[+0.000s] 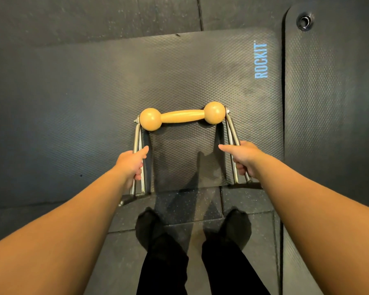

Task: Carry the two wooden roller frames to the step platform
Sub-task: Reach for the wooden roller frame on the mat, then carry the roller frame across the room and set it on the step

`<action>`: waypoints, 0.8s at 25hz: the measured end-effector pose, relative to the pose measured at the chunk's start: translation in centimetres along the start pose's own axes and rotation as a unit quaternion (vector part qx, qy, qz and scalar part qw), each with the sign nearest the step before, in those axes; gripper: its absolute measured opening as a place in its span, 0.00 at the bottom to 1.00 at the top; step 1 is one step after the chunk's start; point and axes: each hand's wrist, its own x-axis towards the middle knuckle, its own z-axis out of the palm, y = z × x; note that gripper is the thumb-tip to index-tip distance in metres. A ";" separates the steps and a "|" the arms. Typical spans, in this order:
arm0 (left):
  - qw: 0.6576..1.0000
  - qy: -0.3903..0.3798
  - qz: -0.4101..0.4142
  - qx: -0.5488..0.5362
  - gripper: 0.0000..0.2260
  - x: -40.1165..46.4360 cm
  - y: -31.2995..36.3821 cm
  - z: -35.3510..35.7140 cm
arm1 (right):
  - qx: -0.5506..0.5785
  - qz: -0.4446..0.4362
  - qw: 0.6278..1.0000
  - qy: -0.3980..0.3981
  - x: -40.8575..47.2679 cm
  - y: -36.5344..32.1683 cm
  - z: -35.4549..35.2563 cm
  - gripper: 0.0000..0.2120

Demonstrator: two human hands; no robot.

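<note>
Legs and feet: two legs in black trousers (226,271), feet in black socks (147,224), stand on speckled dark rubber floor tiles (188,205) at the bottom centre of the view.
Forearms: both bare forearms reach forward and down from the lower corners, converging on the frame.
Left hand (132,162): fingers curled tight round the metal rods (136,141) on the frame's left side; thumb laid straight, pointing inward and forward.
Right hand (243,156): fingers wrapped round the metal rods on the frame's right side; thumb extended inward towards the centre.
Roller frame (182,117): a wooden roller, a slim bar between two ball ends, bolted across the far ends of paired steel rods; the rods run back to dark base bars (134,196) near the feet. The frame sits above the near edge of the mat, held at both sides; whether its base bars touch the floor cannot be told. Only one roller shows.
Exercise mat (94,99): dark textured mat beneath the roller, printed "ROCKIT" (261,60) in blue near its right end.
Second mat (328,92): lies just beside the first on the right, with a metal eyelet (305,21) at its far corner.
Far floor: plain dark rubber flooring (73,15) beyond both mats.
</note>
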 end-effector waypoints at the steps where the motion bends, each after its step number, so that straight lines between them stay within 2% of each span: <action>1: 1.000 0.006 0.003 0.003 0.24 -0.2 0.1 0.1 | 0.012 -0.006 1.000 0.006 -0.1 0.2 0.2 0.43; 3: 1.000 0.024 0.003 0.006 0.28 -0.7 0.2 0.4 | 0.031 -0.015 0.999 0.011 -0.4 0.3 0.2 0.43; 6: 0.999 0.046 0.012 0.002 0.17 -1.7 0.4 0.4 | 0.048 -0.027 0.998 0.011 -1.0 0.3 0.2 0.40; 7: 0.999 0.050 0.021 -0.004 0.17 -2.2 0.6 0.3 | 0.058 -0.038 0.997 0.018 -1.6 0.4 0.1 0.39; 8: 0.998 0.053 0.033 -0.013 0.18 -2.9 0.8 0.2 | 0.070 -0.050 0.996 0.027 -2.2 0.5 -0.1 0.36; 11: 0.994 0.080 0.072 -0.026 0.20 -5.8 2.1 -0.6 | 0.093 -0.087 0.991 0.038 -5.1 0.2 -1.0 0.19; 12: 0.992 0.091 0.083 -0.028 0.20 -7.0 2.7 -1.1 | 0.098 -0.098 0.990 0.039 -6.5 -0.2 -1.5 0.17; 16: 0.987 0.101 0.121 -0.036 0.17 -12.3 6.0 -3.1 | 0.132 -0.150 0.979 0.049 -12.9 -2.9 -3.9 0.17; 20: 0.973 0.096 0.198 -0.064 0.12 -20.9 11.7 -5.7 | 0.177 -0.208 0.959 0.080 -22.4 -6.8 -7.7 0.17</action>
